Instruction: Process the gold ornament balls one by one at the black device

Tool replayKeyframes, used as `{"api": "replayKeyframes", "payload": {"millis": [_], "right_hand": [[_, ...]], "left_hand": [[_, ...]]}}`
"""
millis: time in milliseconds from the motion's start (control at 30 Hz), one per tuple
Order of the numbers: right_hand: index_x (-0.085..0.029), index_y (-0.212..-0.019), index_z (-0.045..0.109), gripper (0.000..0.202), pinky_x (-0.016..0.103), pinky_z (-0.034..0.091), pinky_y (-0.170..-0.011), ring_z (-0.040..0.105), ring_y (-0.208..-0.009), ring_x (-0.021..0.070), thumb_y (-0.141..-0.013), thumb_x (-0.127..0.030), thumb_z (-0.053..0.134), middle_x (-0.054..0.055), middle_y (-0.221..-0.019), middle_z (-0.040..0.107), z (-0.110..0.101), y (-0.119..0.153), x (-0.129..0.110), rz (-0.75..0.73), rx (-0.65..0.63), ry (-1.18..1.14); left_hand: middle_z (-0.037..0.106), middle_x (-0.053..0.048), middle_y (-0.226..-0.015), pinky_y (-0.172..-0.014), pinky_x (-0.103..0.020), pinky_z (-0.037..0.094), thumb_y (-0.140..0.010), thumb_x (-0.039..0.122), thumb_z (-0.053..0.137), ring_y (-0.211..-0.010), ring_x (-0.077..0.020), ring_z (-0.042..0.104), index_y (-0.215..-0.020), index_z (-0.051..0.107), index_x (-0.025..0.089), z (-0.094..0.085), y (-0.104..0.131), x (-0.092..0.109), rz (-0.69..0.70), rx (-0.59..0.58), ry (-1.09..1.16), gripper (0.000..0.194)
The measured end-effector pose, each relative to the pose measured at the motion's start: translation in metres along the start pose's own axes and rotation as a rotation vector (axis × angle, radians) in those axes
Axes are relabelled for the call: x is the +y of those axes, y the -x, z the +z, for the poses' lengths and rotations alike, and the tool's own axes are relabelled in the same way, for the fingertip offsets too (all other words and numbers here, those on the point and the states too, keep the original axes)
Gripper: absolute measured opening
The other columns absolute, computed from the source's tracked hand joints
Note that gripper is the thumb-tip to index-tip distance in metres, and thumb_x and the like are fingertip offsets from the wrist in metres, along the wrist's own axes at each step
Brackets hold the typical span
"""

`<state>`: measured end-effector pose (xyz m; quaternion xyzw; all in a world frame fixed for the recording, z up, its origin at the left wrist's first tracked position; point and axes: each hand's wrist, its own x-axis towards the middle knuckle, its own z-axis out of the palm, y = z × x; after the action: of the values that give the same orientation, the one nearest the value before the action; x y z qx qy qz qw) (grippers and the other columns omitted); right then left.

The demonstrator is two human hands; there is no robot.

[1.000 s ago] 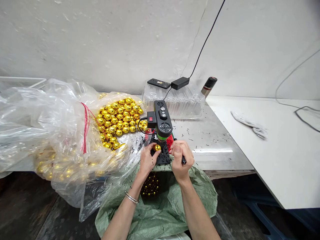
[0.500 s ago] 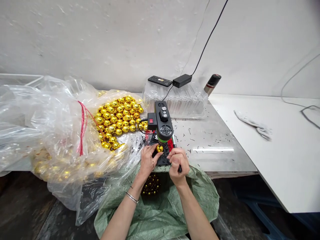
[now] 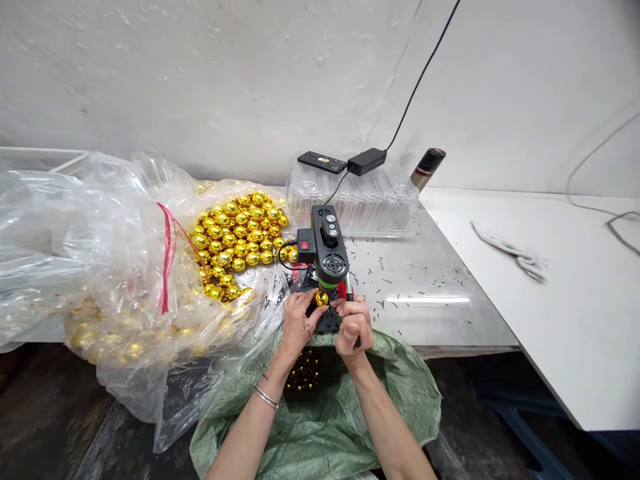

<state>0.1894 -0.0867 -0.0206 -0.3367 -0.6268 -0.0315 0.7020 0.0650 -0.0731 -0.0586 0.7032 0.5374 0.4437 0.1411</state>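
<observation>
A shiny gold ball (image 3: 321,299) sits under the head of a small black machine (image 3: 331,245), pinched between the thumb and fingers of my left hand (image 3: 299,321). My right hand (image 3: 355,325) is wrapped round the lever (image 3: 349,288) on the machine's right side, and one fingertip points toward the ball. Much of the lever's grip is hidden by that hand. Below the machine's black base (image 3: 327,325), a green woven sack (image 3: 315,427) hangs open, with several gold balls (image 3: 303,370) inside.
Left on the table, a clear plastic bag (image 3: 110,247) holds several gold balls (image 3: 237,230). Behind the machine stand clear plastic trays (image 3: 380,207) bearing a phone (image 3: 322,161) and a power adapter (image 3: 367,161). A bottle (image 3: 429,167) and a glove (image 3: 510,252) lie rightward. Black scraps litter the metal tabletop (image 3: 440,313).
My right hand has shifted slightly left with the lever, its fingertip now closer to the ball. My left hand keeps the ball under the machine. The view has moved a little.
</observation>
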Motion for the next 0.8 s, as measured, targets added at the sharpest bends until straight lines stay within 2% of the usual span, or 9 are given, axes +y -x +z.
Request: {"api": "replayKeyframes", "payload": {"millis": [167, 233, 333, 400, 467, 567, 667, 733, 800], "right_hand": [[-0.023, -0.072, 0.046, 0.03, 0.038, 0.053, -0.075, 0.065, -0.07, 0.0148, -0.1, -0.023, 0.035, -0.001, -0.075, 0.054, -0.002, -0.005, -0.001, -0.056, -0.097, 0.015], [-0.023, -0.07, 0.045, 0.032, 0.037, 0.053, -0.073, 0.064, -0.068, 0.0147, -0.1, -0.023, 0.035, -0.002, -0.073, 0.053, -0.001, -0.01, -0.005, -0.046, -0.07, 0.011], [-0.022, -0.068, 0.044, 0.033, 0.033, 0.05, -0.065, 0.058, -0.064, 0.0141, -0.1, -0.021, 0.036, -0.002, -0.069, 0.052, 0.001, -0.027, -0.017, 0.056, 0.017, -0.002], [-0.022, -0.068, 0.046, 0.032, 0.029, 0.046, -0.059, 0.056, -0.063, 0.0135, -0.099, -0.021, 0.041, -0.001, -0.069, 0.053, 0.001, -0.044, -0.027, 0.148, 0.032, 0.006], [-0.022, -0.067, 0.048, 0.031, 0.028, 0.044, -0.06, 0.055, -0.064, 0.013, -0.099, -0.02, 0.043, -0.001, -0.07, 0.055, 0.0, -0.062, -0.036, 0.224, -0.002, 0.003], [-0.021, -0.068, 0.05, 0.031, 0.028, 0.044, -0.062, 0.055, -0.067, 0.013, -0.099, -0.021, 0.045, -0.001, -0.07, 0.055, -0.003, -0.076, -0.044, 0.279, -0.048, -0.034], [-0.021, -0.068, 0.051, 0.032, 0.028, 0.043, -0.063, 0.055, -0.067, 0.0128, -0.099, -0.02, 0.046, -0.001, -0.07, 0.056, -0.004, -0.071, -0.044, 0.265, -0.032, -0.036], [-0.021, -0.068, 0.053, 0.031, 0.028, 0.043, -0.063, 0.056, -0.067, 0.013, -0.099, -0.02, 0.047, -0.001, -0.069, 0.056, -0.004, -0.062, -0.042, 0.257, -0.015, -0.029], [-0.021, -0.069, 0.054, 0.031, 0.028, 0.044, -0.062, 0.057, -0.067, 0.0136, -0.099, -0.021, 0.047, 0.0, -0.07, 0.056, -0.003, -0.054, -0.039, 0.269, -0.007, -0.021]], "left_hand": [[0.075, -0.009, -0.106, -0.093, -0.042, 0.05, -0.09, 0.027, 0.069, -0.098, -0.0236, 0.065, -0.12, 0.069, 0.02, 0.0, 0.0, 0.001, -0.038, -0.026, 0.022, 0.03], [0.075, -0.009, -0.107, -0.094, -0.042, 0.05, -0.09, 0.027, 0.07, -0.099, -0.0239, 0.065, -0.12, 0.069, 0.02, 0.0, -0.002, 0.001, -0.052, -0.032, 0.031, 0.031], [0.075, -0.009, -0.106, -0.095, -0.043, 0.05, -0.087, 0.027, 0.072, -0.098, -0.0242, 0.065, -0.117, 0.07, 0.021, 0.001, -0.005, 0.002, -0.086, -0.023, 0.035, 0.031], [0.075, -0.009, -0.104, -0.094, -0.044, 0.051, -0.087, 0.029, 0.072, -0.097, -0.0243, 0.066, -0.116, 0.071, 0.021, -0.001, -0.003, 0.005, -0.101, 0.001, 0.044, 0.03], [0.074, -0.01, -0.105, -0.094, -0.044, 0.051, -0.09, 0.031, 0.068, -0.099, -0.0248, 0.066, -0.118, 0.069, 0.02, -0.005, 0.006, 0.009, -0.079, 0.037, 0.064, 0.03], [0.073, -0.012, -0.113, -0.096, -0.046, 0.051, -0.094, 0.035, 0.064, -0.106, -0.0262, 0.065, -0.125, 0.065, 0.019, -0.018, 0.028, 0.017, 0.036, 0.027, 0.052, 0.035], [0.066, -0.016, -0.129, -0.102, -0.049, 0.049, -0.09, 0.043, 0.068, -0.118, -0.0307, 0.062, -0.136, 0.057, 0.018, -0.039, 0.042, 0.022, 0.147, -0.008, -0.043, 0.053], [0.062, -0.017, -0.137, -0.107, -0.052, 0.045, -0.091, 0.04, 0.066, -0.125, -0.0326, 0.057, -0.138, 0.055, 0.019, -0.058, 0.037, 0.019, 0.131, 0.041, -0.149, 0.053], [0.062, -0.016, -0.137, -0.109, -0.053, 0.042, -0.096, 0.026, 0.057, -0.126, -0.0324, 0.056, -0.135, 0.058, 0.021, -0.078, 0.021, 0.01, 0.025, 0.119, -0.29, 0.04]]}}
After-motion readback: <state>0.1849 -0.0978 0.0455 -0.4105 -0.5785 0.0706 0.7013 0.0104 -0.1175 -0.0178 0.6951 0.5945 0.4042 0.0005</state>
